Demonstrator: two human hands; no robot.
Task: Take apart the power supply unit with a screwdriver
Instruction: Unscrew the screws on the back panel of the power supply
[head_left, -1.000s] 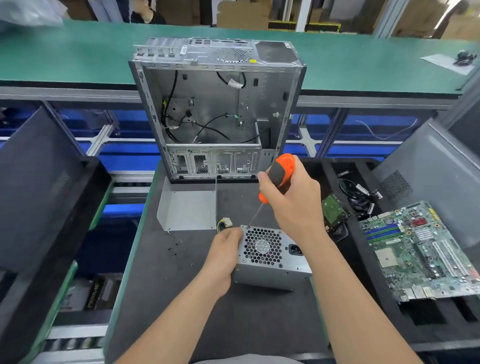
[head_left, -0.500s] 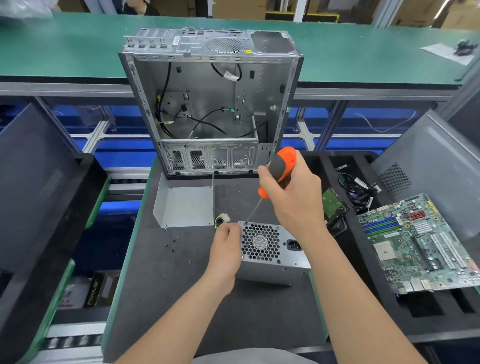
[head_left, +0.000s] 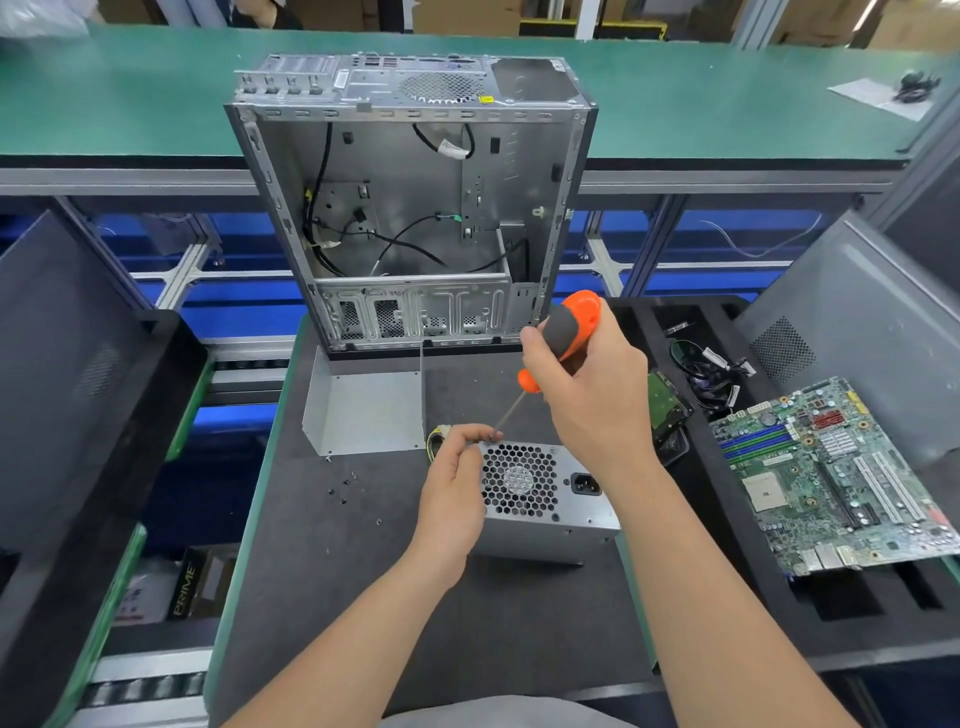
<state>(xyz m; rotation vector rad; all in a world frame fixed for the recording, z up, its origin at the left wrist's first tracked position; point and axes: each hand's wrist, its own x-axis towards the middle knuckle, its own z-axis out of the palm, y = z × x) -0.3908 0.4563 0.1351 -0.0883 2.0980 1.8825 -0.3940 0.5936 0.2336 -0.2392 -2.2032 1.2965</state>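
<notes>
Power supply unit (head_left: 550, 506) lies fan-side up on the dark mat (head_left: 322, 582). Right hand (head_left: 592, 400) grips the orange-grey handle of the screwdriver (head_left: 571, 327). Left hand (head_left: 457, 478) pinches curled fingers round its tip at the unit's far-left corner. Loose screws (head_left: 344, 488) lie left; an open computer case (head_left: 415, 208) stands behind, a motherboard (head_left: 831, 478) right.

One view only, from your head: wide-angle lens, facing forward and down onto dark grey worktop (head_left: 322, 597). Your forearms enter from bottom edge. Your left hand (head_left: 454, 493) and right hand (head_left: 597, 400), gripping orange-and-grey-handled screwdriver (head_left: 569, 332), sit mid-frame, close to lens. Grey metal power supply unit (head_left: 550, 514) lies just below centre, near you. Open silver computer case (head_left: 395, 171) stands upright beyond, open side toward you. Long green worktop (head_left: 130, 104) crosses top, farther off.
</notes>
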